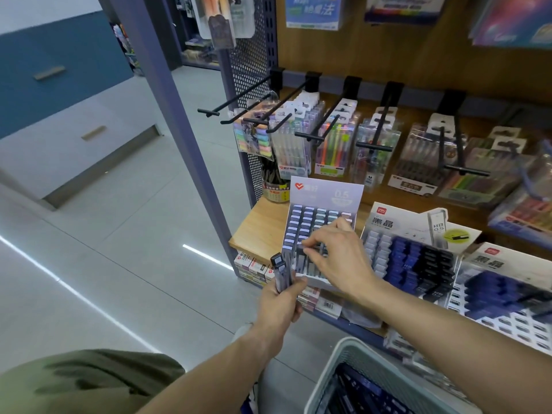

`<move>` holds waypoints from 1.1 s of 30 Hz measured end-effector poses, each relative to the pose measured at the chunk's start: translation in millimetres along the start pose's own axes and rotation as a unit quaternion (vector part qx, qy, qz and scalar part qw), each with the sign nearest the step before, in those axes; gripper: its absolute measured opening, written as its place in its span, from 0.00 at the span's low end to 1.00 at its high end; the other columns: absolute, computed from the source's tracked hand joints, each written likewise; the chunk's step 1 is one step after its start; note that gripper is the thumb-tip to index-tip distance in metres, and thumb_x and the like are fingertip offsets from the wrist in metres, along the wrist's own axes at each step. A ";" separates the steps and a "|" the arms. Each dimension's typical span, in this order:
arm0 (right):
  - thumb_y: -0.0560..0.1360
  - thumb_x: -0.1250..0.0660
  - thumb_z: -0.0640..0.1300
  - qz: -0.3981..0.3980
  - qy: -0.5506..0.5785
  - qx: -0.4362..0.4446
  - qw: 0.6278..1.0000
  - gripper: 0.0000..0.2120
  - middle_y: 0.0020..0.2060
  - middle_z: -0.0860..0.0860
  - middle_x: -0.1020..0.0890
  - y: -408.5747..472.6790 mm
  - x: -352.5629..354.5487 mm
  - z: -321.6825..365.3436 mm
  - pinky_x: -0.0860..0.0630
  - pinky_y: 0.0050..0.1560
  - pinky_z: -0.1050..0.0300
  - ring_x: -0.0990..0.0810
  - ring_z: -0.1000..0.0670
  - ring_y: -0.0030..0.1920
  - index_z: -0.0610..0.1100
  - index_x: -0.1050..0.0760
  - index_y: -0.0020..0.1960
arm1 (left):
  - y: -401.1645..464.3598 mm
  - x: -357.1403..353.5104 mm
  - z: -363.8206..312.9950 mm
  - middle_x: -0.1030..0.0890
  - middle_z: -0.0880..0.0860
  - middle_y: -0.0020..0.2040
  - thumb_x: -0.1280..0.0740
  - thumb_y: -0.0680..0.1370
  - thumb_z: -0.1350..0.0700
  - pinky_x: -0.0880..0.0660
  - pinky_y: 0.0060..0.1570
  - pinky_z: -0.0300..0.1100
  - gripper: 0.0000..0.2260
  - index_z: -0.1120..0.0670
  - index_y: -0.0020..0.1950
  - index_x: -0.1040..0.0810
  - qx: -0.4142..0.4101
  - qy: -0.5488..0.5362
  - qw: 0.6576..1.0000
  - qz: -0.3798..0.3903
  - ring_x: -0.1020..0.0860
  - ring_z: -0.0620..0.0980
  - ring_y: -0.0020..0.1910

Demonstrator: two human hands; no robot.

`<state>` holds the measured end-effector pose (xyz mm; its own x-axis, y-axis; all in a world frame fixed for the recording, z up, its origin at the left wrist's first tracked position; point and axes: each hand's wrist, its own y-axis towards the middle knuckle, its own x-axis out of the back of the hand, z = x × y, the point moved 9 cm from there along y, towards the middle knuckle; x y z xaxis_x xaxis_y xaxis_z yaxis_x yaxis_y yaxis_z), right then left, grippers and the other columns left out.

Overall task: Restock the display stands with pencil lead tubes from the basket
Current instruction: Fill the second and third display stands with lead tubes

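Your left hand grips a small bundle of pencil lead tubes, fingers curled round their lower ends so the dark caps stand up above your fist. Your right hand reaches over the pale purple display stand on the wooden shelf, thumb and fingertips pinching one tube at its cap end, right at a slot in the front rows. More stock lies in the pale green basket below your right forearm, and two further stands, the blue-and-black stand and the white-fronted stand, sit to the right.

These tubes look like thin, hard plastic: light, stiff and fairly slick, so they will likely slide against one another in your fist. Keep the bundle squeezed low and let only one tube rise at a time. Pinch each tube near the cap, where the edge gives your fingertips something to catch, and lower it straight into the slot instead of levering it sideways; the leads inside are brittle, and a dropped tube would probably bounce and roll on the tiled floor. The cardboard stand is light too, so press gently or it may shift.
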<state>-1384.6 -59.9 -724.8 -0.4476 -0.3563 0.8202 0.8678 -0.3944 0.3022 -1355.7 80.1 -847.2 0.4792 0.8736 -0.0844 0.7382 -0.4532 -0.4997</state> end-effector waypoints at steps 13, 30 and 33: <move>0.79 0.32 0.45 0.043 0.032 -0.008 0.999 0.12 0.53 0.55 0.19 -7.3 11.7 7.5 0.30 0.54 0.63 0.25 0.53 0.54 0.51 0.19 0.62 | -24.8 -9.4 -5.4 0.22 0.56 0.34 0.28 0.78 0.58 0.39 0.23 0.36 0.07 0.61 0.51 0.20 0.039 -0.049 0.998 -0.006 0.33 0.48 0.24; 0.72 0.26 0.32 0.001 0.445 -0.267 0.855 0.13 0.50 0.45 0.13 -141.4 183.3 -63.5 0.19 0.52 0.60 0.14 0.47 0.54 0.41 0.17 0.56 | -148.5 -145.9 -42.4 0.17 0.61 0.50 0.26 0.76 0.49 0.37 0.25 0.36 0.18 0.57 0.62 0.17 0.097 -0.016 0.928 0.359 0.30 0.48 0.29; 0.72 0.27 0.31 -0.030 0.465 -0.284 0.838 0.17 0.50 0.44 0.13 -165.2 196.6 -80.2 0.18 0.54 0.55 0.14 0.44 0.53 0.40 0.20 0.59 | -156.3 -162.9 -38.0 0.17 0.60 0.48 0.25 0.74 0.53 0.40 0.27 0.38 0.09 0.53 0.52 0.13 0.084 -0.006 0.928 0.364 0.31 0.48 0.28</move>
<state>-1633.3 -132.7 -652.4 -0.6910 -0.7229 -0.0007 0.7129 -0.6813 -0.1663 -1531.1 1.8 -722.5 0.8155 0.3495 -0.4613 0.1364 -0.8907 -0.4336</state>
